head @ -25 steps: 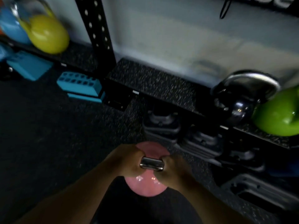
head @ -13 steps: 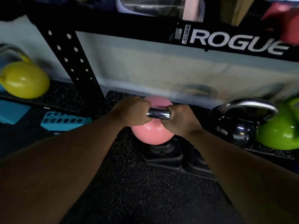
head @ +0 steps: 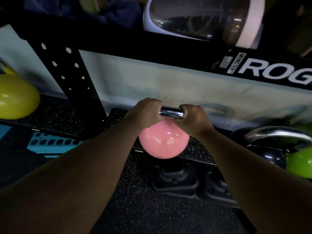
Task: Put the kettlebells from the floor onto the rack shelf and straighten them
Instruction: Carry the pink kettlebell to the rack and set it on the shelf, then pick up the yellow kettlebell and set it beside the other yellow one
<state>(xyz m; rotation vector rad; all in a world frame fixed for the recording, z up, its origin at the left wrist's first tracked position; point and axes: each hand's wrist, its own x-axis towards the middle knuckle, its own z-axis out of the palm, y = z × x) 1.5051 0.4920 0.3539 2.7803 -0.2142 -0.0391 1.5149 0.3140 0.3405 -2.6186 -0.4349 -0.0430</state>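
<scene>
Head view: I look down along two bare forearms at a black rack in a dim gym corner.
Left hand: my left hand (head: pixel 143 114) is closed around the left end of the chrome handle (head: pixel 171 113), fingers curled over the bar.
Right hand: my right hand (head: pixel 194 118) is closed around the right end of the same handle, knuckles toward the wall.
Pink kettlebell: the pink kettlebell (head: pixel 163 142) hangs from both hands, its round body below the handle and over the near edge of the rack shelf (head: pixel 197 151); I cannot tell whether its base touches the speckled mat.
Shelf, right: a black kettlebell (head: pixel 271 156) with a chrome loop stands on the shelf, well right of the pink one, and a green kettlebell (head: pixel 299 164) sits just beside it at the frame edge.
Shelf, left: a yellow kettlebell (head: pixel 16 98) rests on the shelf section left of the perforated upright (head: pixel 74 81).
Floor, near: speckled black rubber floor (head: pixel 152 208) runs under my arms; dark moulded blocks (head: pixel 173 179) sit beneath the shelf, and a blue block with holes (head: pixel 50 144) lies at far left.
Above: a crossbeam (head: pixel 168 54) carries white lettering, cut off at the right edge, and a blurred clear container (head: pixel 202 19) lies on the level over it.
</scene>
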